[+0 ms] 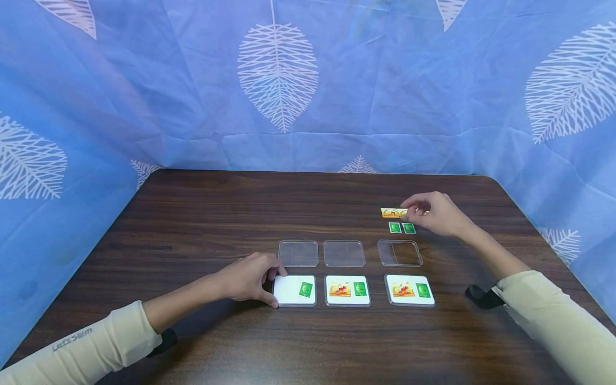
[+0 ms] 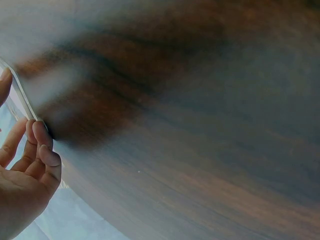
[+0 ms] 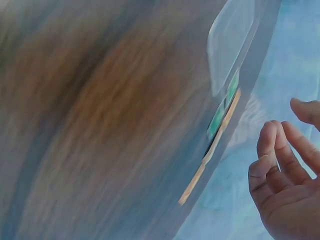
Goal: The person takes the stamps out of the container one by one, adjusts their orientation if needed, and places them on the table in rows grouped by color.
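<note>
At the left end of the front row, my left hand [image 1: 252,278] grips a clear plastic case [image 1: 289,305] by its edge, thumb at the near corner and fingers at the far one. Its white insert [image 1: 286,291] bears a tilted green stamp-like piece [image 1: 305,289]. My right hand [image 1: 435,214] is over a strip of yellow-orange stamp-like pieces [image 1: 392,213] at the back right, its fingertips overlapping the strip in the head view. The right wrist view has thumb and fingers apart, nothing visible between them. Two loose green pieces [image 1: 395,228] lie just before the strip.
Two more cases, the middle one [image 1: 346,305] and the right one [image 1: 411,305], hold white inserts with an orange picture piece and a green piece each. Behind them lie three clear lids [image 1: 344,254] in a row. A blue leaf-patterned cloth [image 1: 192,80] hangs around the table.
</note>
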Demonstrator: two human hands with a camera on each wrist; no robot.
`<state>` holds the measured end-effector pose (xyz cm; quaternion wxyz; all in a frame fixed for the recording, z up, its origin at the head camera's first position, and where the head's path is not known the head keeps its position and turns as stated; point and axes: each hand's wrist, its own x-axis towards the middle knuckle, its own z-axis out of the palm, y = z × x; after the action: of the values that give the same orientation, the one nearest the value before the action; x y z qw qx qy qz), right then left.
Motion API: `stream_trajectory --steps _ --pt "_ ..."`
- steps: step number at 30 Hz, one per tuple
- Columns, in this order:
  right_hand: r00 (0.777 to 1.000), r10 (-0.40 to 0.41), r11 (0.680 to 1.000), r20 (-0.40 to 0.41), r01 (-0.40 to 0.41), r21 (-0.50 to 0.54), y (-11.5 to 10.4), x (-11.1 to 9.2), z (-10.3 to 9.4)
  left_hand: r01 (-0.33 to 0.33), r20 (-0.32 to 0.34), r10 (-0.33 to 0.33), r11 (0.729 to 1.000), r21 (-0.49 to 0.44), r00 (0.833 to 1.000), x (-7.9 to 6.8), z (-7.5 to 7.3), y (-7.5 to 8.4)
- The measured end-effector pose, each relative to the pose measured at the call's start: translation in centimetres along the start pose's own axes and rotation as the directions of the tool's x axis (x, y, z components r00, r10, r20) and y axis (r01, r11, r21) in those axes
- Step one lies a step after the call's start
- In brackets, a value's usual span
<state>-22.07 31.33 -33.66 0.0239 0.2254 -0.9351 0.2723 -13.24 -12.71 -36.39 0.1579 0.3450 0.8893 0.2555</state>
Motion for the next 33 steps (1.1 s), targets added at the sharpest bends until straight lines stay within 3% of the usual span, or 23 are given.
stream_trajectory --steps 10,18,33 --pt "0.993 -0.114 0.991 0.04 0.111 0.077 -3.9 0.1 1.8 0.012 0.002 -0.012 1.0 0.013 1.0 0.0 0.0 0.0" --pt "0.982 -0.16 0.981 0.104 0.146 0.128 -6.2 0.4 3.7 0.024 0.01 -0.024 0.999 0.027 1.0 0.2 -0.1 0.0" --pt "0.959 -0.23 0.959 0.164 0.195 0.204 -9.1 0.3 5.5 0.012 0.008 -0.012 1.0 0.012 1.0 0.1 -0.1 0.1"
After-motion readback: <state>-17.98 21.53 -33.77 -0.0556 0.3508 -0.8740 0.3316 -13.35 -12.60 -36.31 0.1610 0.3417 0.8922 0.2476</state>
